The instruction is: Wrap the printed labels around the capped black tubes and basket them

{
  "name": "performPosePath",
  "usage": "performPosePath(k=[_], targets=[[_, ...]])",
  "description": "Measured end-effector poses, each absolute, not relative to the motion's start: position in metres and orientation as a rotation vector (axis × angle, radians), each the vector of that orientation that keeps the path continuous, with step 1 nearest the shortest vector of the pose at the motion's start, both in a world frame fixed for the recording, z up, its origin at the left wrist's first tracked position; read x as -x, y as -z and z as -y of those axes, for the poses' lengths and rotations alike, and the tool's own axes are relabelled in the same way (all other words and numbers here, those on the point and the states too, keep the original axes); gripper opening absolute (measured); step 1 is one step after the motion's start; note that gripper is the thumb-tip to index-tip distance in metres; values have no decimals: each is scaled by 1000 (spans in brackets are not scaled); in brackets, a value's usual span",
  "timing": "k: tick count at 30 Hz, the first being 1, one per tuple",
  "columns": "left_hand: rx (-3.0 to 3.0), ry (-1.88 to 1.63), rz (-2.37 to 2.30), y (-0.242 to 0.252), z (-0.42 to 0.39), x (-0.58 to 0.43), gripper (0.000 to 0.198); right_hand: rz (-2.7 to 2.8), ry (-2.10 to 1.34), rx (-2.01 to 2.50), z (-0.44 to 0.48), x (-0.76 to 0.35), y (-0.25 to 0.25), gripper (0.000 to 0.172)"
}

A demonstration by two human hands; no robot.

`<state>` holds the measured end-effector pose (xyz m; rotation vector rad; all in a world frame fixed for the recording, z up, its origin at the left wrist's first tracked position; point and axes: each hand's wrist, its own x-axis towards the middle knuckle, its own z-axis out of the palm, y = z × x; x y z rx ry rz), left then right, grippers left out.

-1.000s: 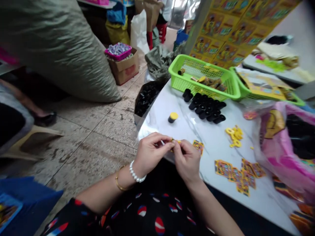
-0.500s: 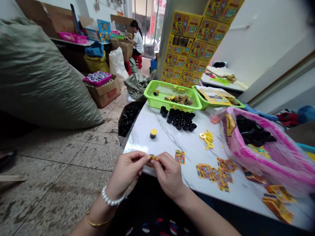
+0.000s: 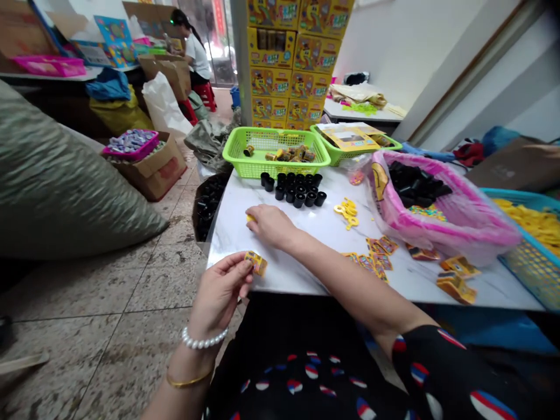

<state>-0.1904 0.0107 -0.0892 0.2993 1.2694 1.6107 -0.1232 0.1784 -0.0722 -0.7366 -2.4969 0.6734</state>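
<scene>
My left hand (image 3: 227, 283) pinches a small printed yellow-orange cardboard sleeve (image 3: 257, 263) over the table's near edge, folded open at an angle. Farther in, my right hand (image 3: 272, 226) reaches across the tabletop, its fingers closed around the yellow-lidded black cup (image 3: 249, 218); only a sliver of the yellow lid shows. Beyond that hand, several black cups (image 3: 299, 199) stand grouped on the white table (image 3: 236, 192). Yellow ring-shaped plastic pieces (image 3: 347, 210) lie to their right. Flat printed sleeves (image 3: 377, 254) are spread behind my right forearm, partly covered by it.
A green basket (image 3: 231, 157) of wrapped cups stands at the back, beside another green basket (image 3: 341, 154). On the right sit a pink-lined tub (image 3: 472, 233) and a blue basket (image 3: 525, 262). A large sack (image 3: 65, 186) fills the left floor. A person (image 3: 196, 55) sits far back.
My hands have separated. The left keeps the sleeve, now opened out; the right has moved forward and taken hold of the yellow-lidded cup. The view has turned slightly right.
</scene>
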Motion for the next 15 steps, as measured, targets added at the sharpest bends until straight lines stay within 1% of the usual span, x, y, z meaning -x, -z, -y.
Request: performPosePath(k=[2, 3, 6, 7, 8, 10, 12, 15], targets=[[-302, -1588, -1258, 86, -13, 192, 32, 2496, -749, 754, -184, 126, 75, 24], [-304, -1576, -1253, 83, -16, 194, 29, 2460, -777, 766, -186, 124, 75, 22], [-311, -1545, -1224, 71, -33, 205, 17, 2318, -827, 800, -189, 101, 67, 29], [-315, -1536, -1201, 66, -43, 209, 13, 2235, -891, 807, -191, 89, 62, 32], [-324, -1527, -1173, 61, -55, 212, 10, 2128, -990, 801, -194, 77, 57, 33], [-363, -1505, -1107, 49, -85, 215, 7, 1818, -1299, 726, -202, 52, 44, 32], [-428, -1478, -1044, 37, -119, 211, 8, 1588, -1457, 624, -213, 28, 32, 30], [-513, -1408, -950, 26, -166, 193, 6, 1488, -1400, 578, -230, 1, 19, 27]])
